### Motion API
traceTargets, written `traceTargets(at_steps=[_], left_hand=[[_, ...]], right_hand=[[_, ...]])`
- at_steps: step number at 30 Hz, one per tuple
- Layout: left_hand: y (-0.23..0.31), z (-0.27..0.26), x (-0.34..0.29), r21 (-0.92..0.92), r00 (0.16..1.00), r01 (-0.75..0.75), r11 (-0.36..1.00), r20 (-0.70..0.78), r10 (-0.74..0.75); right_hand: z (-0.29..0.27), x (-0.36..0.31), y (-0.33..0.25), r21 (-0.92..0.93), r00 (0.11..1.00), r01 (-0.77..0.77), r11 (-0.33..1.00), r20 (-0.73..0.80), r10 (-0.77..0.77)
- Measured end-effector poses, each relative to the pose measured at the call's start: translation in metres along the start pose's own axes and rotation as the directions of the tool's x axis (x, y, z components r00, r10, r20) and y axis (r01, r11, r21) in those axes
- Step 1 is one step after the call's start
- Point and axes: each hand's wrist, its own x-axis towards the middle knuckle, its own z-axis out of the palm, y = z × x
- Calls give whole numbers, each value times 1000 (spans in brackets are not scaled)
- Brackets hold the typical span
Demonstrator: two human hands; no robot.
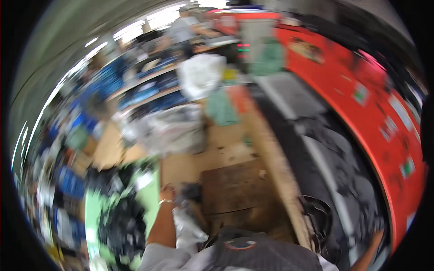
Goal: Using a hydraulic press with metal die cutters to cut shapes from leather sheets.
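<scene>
Left hand (pixel 167 193) beside the green table (pixel 91 212), right hand (pixel 376 238) at the dark bed (pixel 272 124), well apart; blur hides any grip. Dark pieces (pixel 337 147) lie spread along the bed; a black heap (pixel 121 228) sits unspread, left.

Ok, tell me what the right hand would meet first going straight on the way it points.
Most likely the red panel, which lies just ahead of the right hand in the picture, though blur leaves the depth unclear.

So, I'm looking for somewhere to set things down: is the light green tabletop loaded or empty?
Loaded: dark pieces lie heaped on the light green tabletop, though green still shows around them.
</scene>
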Motion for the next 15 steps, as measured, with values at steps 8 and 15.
traceTargets(at_steps=[8, 15], left_hand=[[313, 365, 90, 31, 770, -416, 909, 543, 334], [391, 728, 89, -141, 299, -805, 576, 741, 601]], right_hand=[[-112, -163, 10, -454, 581, -717, 529, 29, 813], [-75, -155, 1, -424, 731, -622, 658, -14, 682]])
